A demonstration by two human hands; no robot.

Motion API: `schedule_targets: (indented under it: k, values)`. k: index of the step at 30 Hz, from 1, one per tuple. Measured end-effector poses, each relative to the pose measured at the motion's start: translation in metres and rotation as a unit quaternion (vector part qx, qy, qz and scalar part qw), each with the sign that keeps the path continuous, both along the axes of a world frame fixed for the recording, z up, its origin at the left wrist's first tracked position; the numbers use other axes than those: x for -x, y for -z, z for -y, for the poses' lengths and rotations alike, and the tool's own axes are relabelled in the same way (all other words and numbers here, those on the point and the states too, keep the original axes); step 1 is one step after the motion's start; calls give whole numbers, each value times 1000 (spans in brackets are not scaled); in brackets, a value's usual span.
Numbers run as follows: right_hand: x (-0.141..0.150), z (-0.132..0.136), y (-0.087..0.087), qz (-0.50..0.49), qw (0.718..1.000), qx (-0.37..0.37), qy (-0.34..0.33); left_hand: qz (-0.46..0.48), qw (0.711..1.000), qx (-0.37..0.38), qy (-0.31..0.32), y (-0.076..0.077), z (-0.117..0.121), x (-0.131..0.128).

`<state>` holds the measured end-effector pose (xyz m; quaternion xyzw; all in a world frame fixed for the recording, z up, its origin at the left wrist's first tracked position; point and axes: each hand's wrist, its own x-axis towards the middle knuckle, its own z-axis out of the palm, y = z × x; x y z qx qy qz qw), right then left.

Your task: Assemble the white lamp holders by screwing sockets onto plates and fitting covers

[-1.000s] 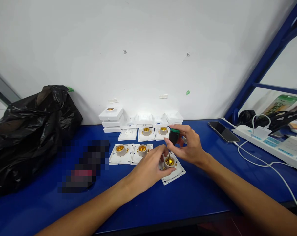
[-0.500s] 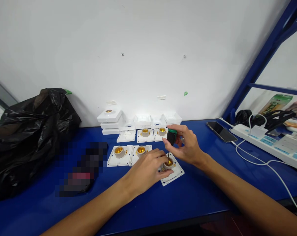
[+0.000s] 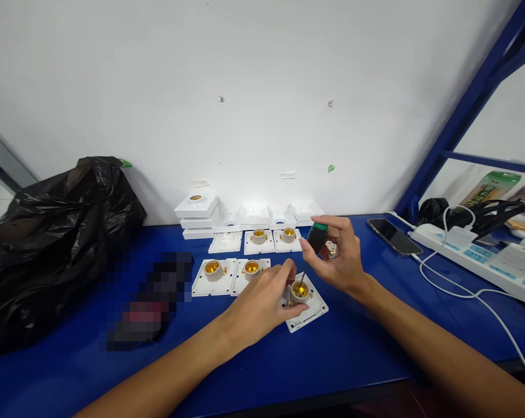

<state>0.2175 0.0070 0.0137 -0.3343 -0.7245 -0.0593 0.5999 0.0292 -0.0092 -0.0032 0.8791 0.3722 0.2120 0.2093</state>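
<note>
A white square lamp-holder plate (image 3: pixel 310 310) with a brass-lined socket (image 3: pixel 300 289) lies on the blue bench in front of me. My left hand (image 3: pixel 262 302) is closed round the socket's left side and holds it down. My right hand (image 3: pixel 340 258) grips a short screwdriver with a black and green handle (image 3: pixel 318 238); its thin shaft slants down-left with the tip inside the brass socket. Two more such plates (image 3: pixel 214 276) lie just to the left, and others sit in a row behind them (image 3: pixel 259 241).
A stack of white plates (image 3: pixel 196 216) stands against the wall. A crumpled black plastic bag (image 3: pixel 53 232) fills the left side. At the right lie a phone (image 3: pixel 393 235), a white power strip (image 3: pixel 484 258) with a trailing cable, and a blue shelf frame (image 3: pixel 462 110).
My right hand has tilted the screwdriver handle up and to the right; the shaft now leans more. The left hand stays on the socket.
</note>
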Motion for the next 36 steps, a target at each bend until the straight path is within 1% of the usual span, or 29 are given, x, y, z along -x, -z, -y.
schedule_targets:
  k: [6, 13, 17, 20, 25, 27, 29, 33, 36]
  values:
    - [1, 0, 3, 26, 1000, 11, -14, 25, 998, 50, 2, 3, -3, 0]
    - [1, -3, 3, 43, 999, 19, -9, 33, 998, 49, 4, 7, -3, 0]
    - [5, -1, 3, 42, 999, 3, 2, 40, 998, 42, 3, 10, -4, 0]
    - [7, 1, 4, 42, 999, -6, -1, 39, 998, 47, -1, 10, -4, 0]
    - [4, 1, 6, 69, 997, -20, -23, 28, 999, 43, 3, 10, -4, 0]
    - [2, 1, 4, 84, 995, -37, -32, 30, 999, 40, -4, 10, -4, 0]
    - [2, 2, 0, 107, 992, -40, -56, 33, 999, 37, -13, 11, -4, 0]
    - [4, 5, -6, 146, 982, -13, -120, 32, 998, 42, -15, 9, -3, 1]
    - [5, 6, -4, 118, 986, 17, -116, 32, 998, 51, -3, 7, -4, 0]
